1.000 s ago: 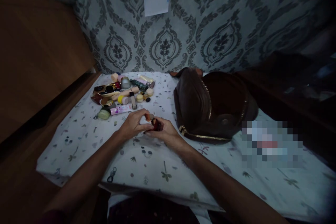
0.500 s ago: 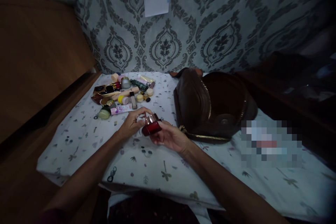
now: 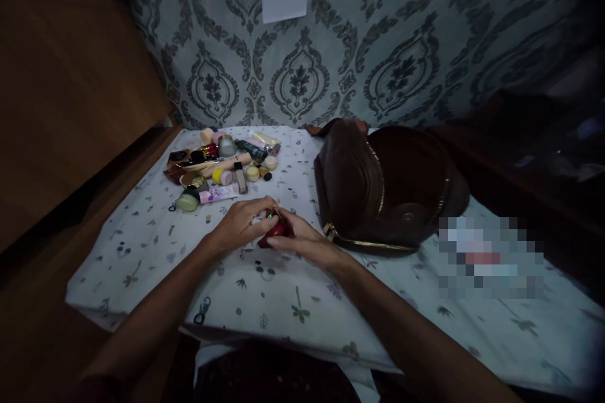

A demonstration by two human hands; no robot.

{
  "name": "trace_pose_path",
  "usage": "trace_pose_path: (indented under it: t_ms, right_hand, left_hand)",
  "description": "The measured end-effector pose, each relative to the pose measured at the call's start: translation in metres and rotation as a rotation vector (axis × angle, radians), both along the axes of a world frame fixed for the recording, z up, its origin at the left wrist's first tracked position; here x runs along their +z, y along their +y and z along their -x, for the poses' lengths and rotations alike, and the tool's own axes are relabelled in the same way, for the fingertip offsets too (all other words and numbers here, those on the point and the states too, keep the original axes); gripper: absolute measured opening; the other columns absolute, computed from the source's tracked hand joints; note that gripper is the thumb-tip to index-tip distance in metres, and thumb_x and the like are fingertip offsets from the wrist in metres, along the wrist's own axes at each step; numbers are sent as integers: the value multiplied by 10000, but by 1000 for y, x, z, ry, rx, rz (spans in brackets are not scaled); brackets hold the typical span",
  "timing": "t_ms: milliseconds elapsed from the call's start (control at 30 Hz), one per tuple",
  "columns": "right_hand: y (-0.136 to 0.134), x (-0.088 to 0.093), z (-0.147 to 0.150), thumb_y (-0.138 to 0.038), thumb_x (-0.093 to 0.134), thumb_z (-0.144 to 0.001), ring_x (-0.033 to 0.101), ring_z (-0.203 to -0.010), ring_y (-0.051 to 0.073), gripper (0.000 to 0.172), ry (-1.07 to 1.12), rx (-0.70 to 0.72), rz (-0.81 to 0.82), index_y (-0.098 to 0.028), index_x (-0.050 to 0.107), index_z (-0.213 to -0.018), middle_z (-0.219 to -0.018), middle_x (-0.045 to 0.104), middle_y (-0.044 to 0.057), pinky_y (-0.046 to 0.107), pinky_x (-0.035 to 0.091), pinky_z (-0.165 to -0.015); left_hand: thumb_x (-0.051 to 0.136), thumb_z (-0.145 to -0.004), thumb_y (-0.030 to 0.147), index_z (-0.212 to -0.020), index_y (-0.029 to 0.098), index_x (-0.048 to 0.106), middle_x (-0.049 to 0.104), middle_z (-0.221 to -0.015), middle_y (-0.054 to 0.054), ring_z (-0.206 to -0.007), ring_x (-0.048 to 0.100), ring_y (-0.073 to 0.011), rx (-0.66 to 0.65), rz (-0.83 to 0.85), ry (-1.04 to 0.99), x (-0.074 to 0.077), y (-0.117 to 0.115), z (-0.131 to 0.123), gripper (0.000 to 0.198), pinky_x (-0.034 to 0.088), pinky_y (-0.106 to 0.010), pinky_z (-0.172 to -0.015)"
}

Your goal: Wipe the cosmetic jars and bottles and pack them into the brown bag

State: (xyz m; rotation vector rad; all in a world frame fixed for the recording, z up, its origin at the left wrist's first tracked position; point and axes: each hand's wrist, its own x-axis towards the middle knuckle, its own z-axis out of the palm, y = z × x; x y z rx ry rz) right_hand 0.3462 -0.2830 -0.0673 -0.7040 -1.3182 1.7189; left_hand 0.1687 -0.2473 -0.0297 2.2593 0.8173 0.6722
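Note:
A small red perfume bottle (image 3: pixel 278 229) with a shiny gold-toned top is between my two hands, above the patterned cloth. My right hand (image 3: pixel 305 238) grips it from the right, fingers behind and thumb along the front. My left hand (image 3: pixel 239 223) is closed around a crumpled white tissue (image 3: pixel 258 219) and presses it to the bottle's left side and top. Fingers hide much of the bottle. Beyond my left hand lies a group of cosmetics, among them a pink-and-white tube (image 3: pixel 218 194) and a green round container (image 3: pixel 187 203).
A brown leather bag (image 3: pixel 347 182) stands unzipped and open to the right of my hands. A blurred-out patch (image 3: pixel 491 258) covers something right of it. Wooden furniture (image 3: pixel 70 94) borders the left side, and patterned wallpaper (image 3: pixel 297 75) rises behind.
The bottle has turned in my hands, and its top now faces up towards me. My right thumb has moved across its front, and my left fingers have closed further over its top.

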Motion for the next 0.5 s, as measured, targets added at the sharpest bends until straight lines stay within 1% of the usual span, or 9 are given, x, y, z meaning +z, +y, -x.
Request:
trace_pose_path:
  t_ms: [33,67,100,133,200,300,400,500]
  right_hand:
    - [2,-1,0,-340,840,-663,629,-989,159,650,-44,-45,-63,-204,566,-1236,-1089,657,27,271,512,-861]
    - [3,-3,0,-323,845,-652,593,-1117,189,725,-89,-90,-107,-208,533,-1296,-1193,631,43,319,472,-979]
    - [5,-5,1,-324,849,-643,554,-1200,215,780,-132,-135,-134,-203,507,-1334,-1268,604,60,360,426,-1053]
    - [6,-8,1,-333,853,-635,525,-1248,236,824,-174,-171,-143,-198,487,-1361,-1317,580,75,394,389,-1095]
    - [8,-13,2,-353,859,-625,501,-1287,262,881,-217,-222,-138,-193,460,-1394,-1375,549,97,436,359,-1123]
    - [10,-19,2,-373,878,-595,520,-1272,271,946,-197,-256,-113,-191,442,-1415,-1377,552,111,447,377,-1114]
    - [10,-20,2,-362,895,-564,535,-1259,260,1002,-162,-260,-54,-171,419,-1425,-1360,564,120,430,368,-1122]
    - [8,-17,3,-343,893,-565,534,-1267,247,1013,-82,-224,23,-179,397,-1432,-1373,558,116,408,370,-1120]
  left_hand:
    - [413,-923,472,-961,200,623,660,-896,-28,-818,586,-198,25,-28,51,0,1,0,345,422,-284,-770]
    - [429,-920,471,-966,208,624,665,-897,-24,-808,584,-196,51,-45,91,-1,1,-1,331,415,-282,-754]
    - [437,-920,480,-971,214,624,669,-898,-20,-800,583,-196,73,-51,115,-3,2,-1,329,410,-280,-741]
    - [440,-921,493,-975,220,625,672,-900,-17,-795,584,-196,85,-49,128,-4,3,-1,335,407,-280,-733]
    - [441,-919,520,-979,227,628,676,-903,-15,-799,588,-200,101,-45,129,-7,5,-2,353,405,-281,-732]
    - [436,-914,544,-978,228,633,683,-913,-12,-804,594,-202,114,-31,108,-10,7,-1,378,405,-283,-743]
    - [405,-920,559,-958,211,639,674,-860,-7,-759,587,-190,126,-3,77,-13,10,0,421,409,-279,-735]
    - [334,-942,572,-906,184,644,650,-796,-11,-747,582,-186,110,33,-18,-15,12,2,498,421,-283,-749]
